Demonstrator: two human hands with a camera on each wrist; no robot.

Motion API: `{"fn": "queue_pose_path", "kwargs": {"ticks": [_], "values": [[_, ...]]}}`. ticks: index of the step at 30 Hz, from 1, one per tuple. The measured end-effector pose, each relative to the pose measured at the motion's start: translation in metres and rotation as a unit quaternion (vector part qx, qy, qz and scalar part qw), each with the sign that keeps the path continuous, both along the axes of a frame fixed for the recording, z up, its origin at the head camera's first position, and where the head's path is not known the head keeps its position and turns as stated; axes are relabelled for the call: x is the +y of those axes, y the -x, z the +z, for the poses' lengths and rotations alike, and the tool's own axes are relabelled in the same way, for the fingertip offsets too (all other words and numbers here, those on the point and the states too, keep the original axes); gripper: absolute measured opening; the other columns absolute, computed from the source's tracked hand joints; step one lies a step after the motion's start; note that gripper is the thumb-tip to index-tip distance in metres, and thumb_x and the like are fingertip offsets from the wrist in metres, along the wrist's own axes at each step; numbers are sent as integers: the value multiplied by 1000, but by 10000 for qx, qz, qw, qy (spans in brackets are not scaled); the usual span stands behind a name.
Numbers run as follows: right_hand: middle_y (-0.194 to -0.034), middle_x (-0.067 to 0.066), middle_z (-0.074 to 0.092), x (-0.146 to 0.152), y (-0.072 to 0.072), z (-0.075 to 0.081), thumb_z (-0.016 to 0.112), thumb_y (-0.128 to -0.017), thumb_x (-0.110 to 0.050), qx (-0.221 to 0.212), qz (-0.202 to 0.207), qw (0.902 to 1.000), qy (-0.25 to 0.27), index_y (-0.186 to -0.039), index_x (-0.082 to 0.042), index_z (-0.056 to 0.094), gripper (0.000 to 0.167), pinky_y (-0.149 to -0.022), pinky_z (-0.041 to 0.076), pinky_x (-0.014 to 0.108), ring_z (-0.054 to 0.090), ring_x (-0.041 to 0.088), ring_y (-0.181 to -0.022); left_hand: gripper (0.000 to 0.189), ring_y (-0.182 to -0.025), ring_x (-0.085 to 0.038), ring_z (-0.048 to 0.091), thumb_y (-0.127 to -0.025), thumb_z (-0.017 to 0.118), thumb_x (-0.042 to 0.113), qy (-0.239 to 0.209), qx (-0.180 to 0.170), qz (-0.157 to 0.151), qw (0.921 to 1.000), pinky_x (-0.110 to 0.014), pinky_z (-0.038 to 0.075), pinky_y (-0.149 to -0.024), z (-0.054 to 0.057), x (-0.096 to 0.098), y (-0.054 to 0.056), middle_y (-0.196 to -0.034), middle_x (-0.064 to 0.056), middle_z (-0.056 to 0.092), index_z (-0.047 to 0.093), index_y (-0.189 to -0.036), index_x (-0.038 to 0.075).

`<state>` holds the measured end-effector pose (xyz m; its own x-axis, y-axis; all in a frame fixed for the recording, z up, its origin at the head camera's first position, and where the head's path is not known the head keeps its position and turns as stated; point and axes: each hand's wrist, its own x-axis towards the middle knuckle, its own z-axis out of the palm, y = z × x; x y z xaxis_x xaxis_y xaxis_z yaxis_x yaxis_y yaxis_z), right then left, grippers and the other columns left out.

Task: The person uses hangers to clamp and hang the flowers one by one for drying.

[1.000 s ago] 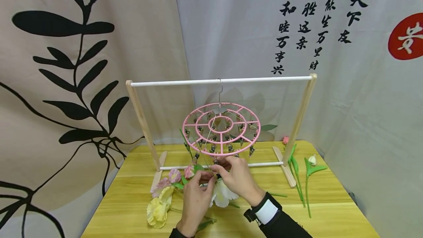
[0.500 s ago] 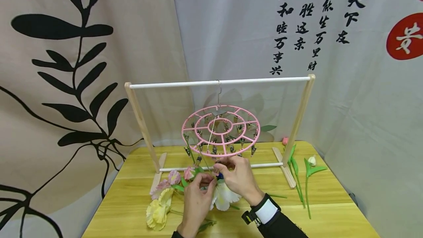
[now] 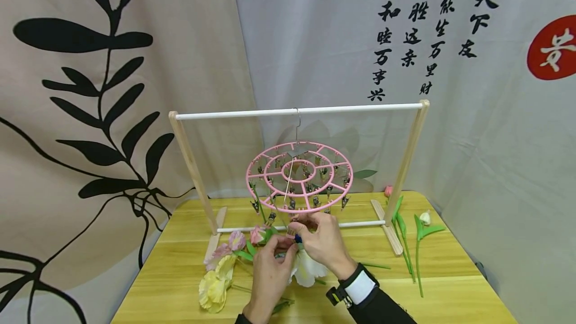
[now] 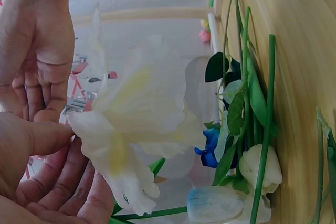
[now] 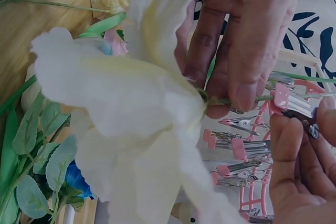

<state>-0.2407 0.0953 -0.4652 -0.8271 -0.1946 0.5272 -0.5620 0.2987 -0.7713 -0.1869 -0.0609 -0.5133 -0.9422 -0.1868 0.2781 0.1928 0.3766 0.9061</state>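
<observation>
Where stem [image 5: 264,98] meets clip [image 5: 297,105]: roughly in line, bite unclear
Flower [image 5: 123,90]: head down, below hanger [image 3: 299,182]
Left fingers [image 5: 245,80]: pinch stem, between flower and clip
Right fingers [image 5: 286,142]: pinch clip

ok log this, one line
left hand: pinches white flower by green stem; right hand: holds pink-tipped metal clip; round pink hanger: hung

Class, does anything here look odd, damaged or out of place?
Nothing looks damaged. Odd, though: the large white flower is held upside down by its stem beneath the pink hanger, whose clips suggest laundry.
</observation>
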Motion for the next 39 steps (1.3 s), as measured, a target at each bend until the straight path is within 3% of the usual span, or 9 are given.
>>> {"fn": "queue_pose_path", "kwargs": {"ticks": [8,16,21,28,34,39], "values": [[-100,-7,88,0,-4,-3,88,-108,-28,-549,40,9984,98,-112,-22,89,7,-86,66,24,82,9,-89,9,-100,-19,86,-107,87,16,-102,-37,-33,9999,-30,74,-83,0,-2,-1,-109,-3,86,81,-114,14],[-105,-3,88,1,-7,-5,86,-109,-34,-916,64,9958,64,-121,-17,87,20,-91,66,25,82,8,-94,9,-104,-21,85,-107,86,13,-51,-104,3,9999,-30,74,-86,-4,-2,0,-110,-4,86,81,-114,13],[-112,-1,89,3,-8,-5,85,-110,-33,-943,116,9955,54,-135,-15,84,30,-94,68,26,84,12,-100,9,-106,-22,84,-108,85,12,-35,-149,49,9999,-30,73,-87,-5,-1,0,-110,-5,85,80,-115,14],[-120,6,89,6,-9,-9,83,-112,-32,-932,354,9950,75,-142,-8,81,38,-97,69,25,87,23,-110,9,-106,-20,84,-109,84,11,-156,-106,113,9998,-27,73,-87,-8,-6,3,-111,-5,85,81,-117,13],[-124,6,88,15,-15,-13,79,-115,-29,-881,534,9946,-84,-145,-10,80,35,-97,70,26,86,21,-111,11,-109,-22,83,-110,82,8,-255,60,192,9995,-27,72,-88,-10,-15,7,-116,-7,85,80,-121,11],[-123,5,89,24,-19,-18,76,-117,-28,-743,702,9946,-181,-137,-16,84,25,-93,72,28,87,19,-106,10,-110,-25,83,-110,82,7,-216,163,333,9991,-27,72,-89,-10,-23,13,-116,-9,84,80,-119,10]]}}
